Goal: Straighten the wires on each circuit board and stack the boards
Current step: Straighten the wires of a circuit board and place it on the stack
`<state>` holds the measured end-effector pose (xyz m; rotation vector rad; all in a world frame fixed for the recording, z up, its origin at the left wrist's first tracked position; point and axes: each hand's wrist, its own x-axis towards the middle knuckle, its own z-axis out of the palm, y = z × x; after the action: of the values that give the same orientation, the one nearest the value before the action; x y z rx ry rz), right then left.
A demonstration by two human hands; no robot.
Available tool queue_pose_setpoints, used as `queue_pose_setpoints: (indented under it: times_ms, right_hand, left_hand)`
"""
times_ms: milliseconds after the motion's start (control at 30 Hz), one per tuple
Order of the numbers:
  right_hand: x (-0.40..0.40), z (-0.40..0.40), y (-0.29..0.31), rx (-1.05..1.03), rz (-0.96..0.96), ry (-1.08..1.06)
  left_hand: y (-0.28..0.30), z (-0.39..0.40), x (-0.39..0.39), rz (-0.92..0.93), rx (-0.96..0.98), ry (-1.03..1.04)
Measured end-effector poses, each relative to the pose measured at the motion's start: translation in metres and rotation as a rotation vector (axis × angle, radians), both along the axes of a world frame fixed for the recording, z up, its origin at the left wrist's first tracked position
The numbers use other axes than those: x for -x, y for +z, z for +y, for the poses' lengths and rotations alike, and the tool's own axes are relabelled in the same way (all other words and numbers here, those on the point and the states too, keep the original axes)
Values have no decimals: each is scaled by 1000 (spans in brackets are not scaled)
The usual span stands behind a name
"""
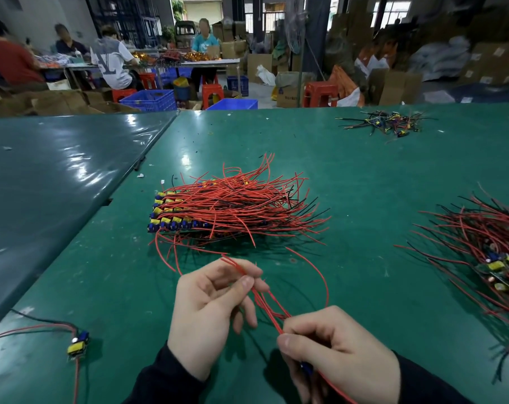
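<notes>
Circuit boards [171, 221] lay stacked mid-table in neat rows, their yellow and blue parts at the left edge and thin red wires [238, 202] fanning rightward over them. In front, the left hand [209, 310] pinched a bunch of red leads [265, 301] between thumb and forefinger, while the right hand [337, 354] curled in a closed grip around the same leads lower down, a small blue part just visible inside its fingers. One lead looped out to the right above the green table [364, 176]. A tangled pile of unsorted boards [486, 252] crowded the right edge; a single board [78, 344] sat near left. A small heap of dark scraps [384, 122] lay far back, well apart. The glossy mat between stack and hands lay bare.
</notes>
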<state>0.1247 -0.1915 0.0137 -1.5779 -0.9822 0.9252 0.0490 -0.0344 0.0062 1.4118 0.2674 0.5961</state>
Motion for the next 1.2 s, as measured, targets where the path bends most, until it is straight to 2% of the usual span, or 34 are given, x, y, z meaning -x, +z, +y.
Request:
queue_pose_setpoints:
  times_ms: [167,367,567,833,1000,1100,1200]
  right_hand:
    - [0,0,2,5,-79,27]
    - [2,-1,3,29,-98,64]
    - [1,-1,4,46,-119,68]
    - [-1,-1,3,38,-68,35]
    - [-2,-2,2,48,-91,24]
    - [-6,-5,2,56,-125,-22]
    - [-10,-8,3,32,-231,-86]
  left_hand:
    - [-2,2,-1,75,-47,-15]
    - [0,4,2,67,-52,-30]
    - [6,9,2,88,351,-165]
    - [13,19,7,95,699,-307]
    - [17,22,10,94,758,-431]
    - [17,23,10,99,783,-429]
    - [20,22,11,77,792,-477]
